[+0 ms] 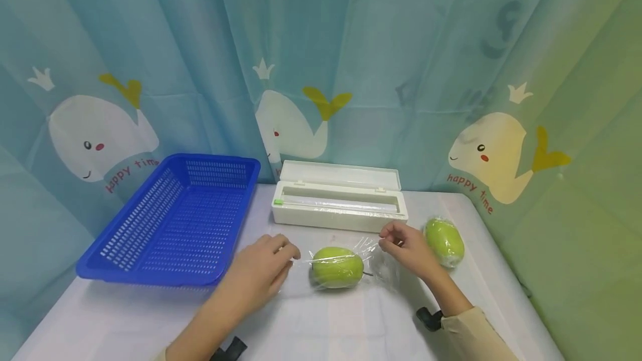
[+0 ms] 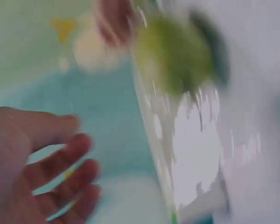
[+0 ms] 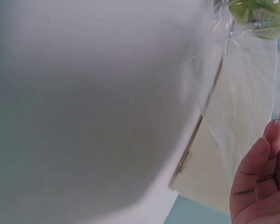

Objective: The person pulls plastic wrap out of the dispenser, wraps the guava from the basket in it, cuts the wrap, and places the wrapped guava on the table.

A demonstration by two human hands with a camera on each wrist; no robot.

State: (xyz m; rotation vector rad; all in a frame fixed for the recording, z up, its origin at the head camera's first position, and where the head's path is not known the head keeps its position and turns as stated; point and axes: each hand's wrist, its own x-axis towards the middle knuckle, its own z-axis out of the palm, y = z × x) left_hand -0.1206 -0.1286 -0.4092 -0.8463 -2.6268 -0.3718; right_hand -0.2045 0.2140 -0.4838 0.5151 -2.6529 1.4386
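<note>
A green fruit (image 1: pixel 337 267) with a thin dark stem lies on the table between the hands, covered by clear plastic wrap (image 1: pixel 371 247). My right hand (image 1: pixel 408 247) is to its right, and in the right wrist view its fingertips (image 3: pixel 273 133) pinch a bit of the wrap. On the other side, my left hand (image 1: pixel 263 269) hovers by the wrap's left end. In the left wrist view its fingers (image 2: pixel 77 154) are loosely bent and the thumb stands apart from them, nothing between.
Behind the fruit stands a white wrap dispenser (image 1: pixel 341 217) with its lid raised and a roll inside. A blue basket (image 1: pixel 228 272) stands at the left. Another green fruit (image 1: pixel 444 241), wrapped in plastic, lies right of the right hand. A curtain (image 1: pixel 381 71) hangs behind.
</note>
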